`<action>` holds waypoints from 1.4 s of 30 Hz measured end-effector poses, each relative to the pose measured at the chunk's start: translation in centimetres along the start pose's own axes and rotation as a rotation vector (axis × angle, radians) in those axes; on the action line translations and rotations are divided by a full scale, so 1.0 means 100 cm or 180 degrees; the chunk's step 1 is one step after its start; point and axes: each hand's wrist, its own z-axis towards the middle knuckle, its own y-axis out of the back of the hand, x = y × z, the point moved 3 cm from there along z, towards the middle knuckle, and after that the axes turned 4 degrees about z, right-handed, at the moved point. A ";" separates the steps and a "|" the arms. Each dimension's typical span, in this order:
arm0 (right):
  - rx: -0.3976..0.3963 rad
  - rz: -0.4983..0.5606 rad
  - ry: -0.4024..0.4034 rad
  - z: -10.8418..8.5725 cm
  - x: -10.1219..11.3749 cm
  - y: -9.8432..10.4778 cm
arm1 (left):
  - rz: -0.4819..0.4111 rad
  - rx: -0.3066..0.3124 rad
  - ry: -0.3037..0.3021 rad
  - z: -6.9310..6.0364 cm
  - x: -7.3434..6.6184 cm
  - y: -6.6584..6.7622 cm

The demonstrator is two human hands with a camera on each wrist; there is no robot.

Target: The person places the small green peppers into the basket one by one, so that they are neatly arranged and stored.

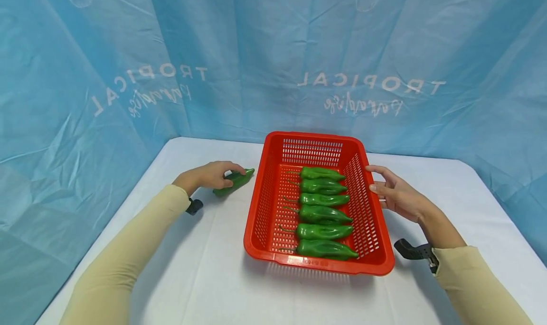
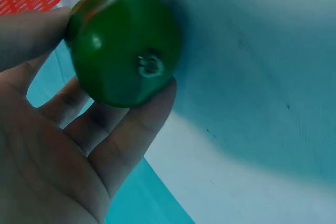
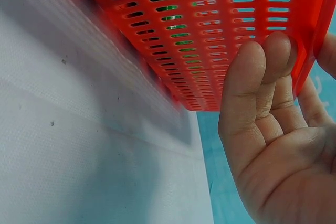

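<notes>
My left hand [image 1: 209,174] grips a long green pepper [image 1: 240,181] on the white table, left of the red basket [image 1: 255,197]. In the left wrist view the blunt stem end of this pepper [image 2: 123,45] faces the camera, with the thumb on one side and the fingers on the other. My right hand [image 1: 401,197] holds the right rim of the basket. The right wrist view shows its fingers [image 3: 244,77] against the slotted outer wall beneath the rim. Inside the basket several green peppers [image 1: 322,215] lie in a column, stems to the left.
A white cloth [image 1: 205,273] covers the table. Blue printed curtains [image 1: 273,54] hang close behind it and along the left side. Dark straps [image 1: 412,250] sit at both wrists.
</notes>
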 end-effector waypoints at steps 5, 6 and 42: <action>0.0006 0.0004 -0.0001 0.000 0.001 0.000 | -0.0093 -0.0260 0.0025 -0.001 0.004 0.010; 0.0007 0.0005 -0.0006 -0.001 0.001 0.000 | -0.0105 -0.0325 0.0041 -0.001 0.005 0.014; -0.0053 -0.0048 -0.0062 -0.001 0.001 -0.001 | 0.0056 -0.0712 -0.0779 0.032 -0.121 0.092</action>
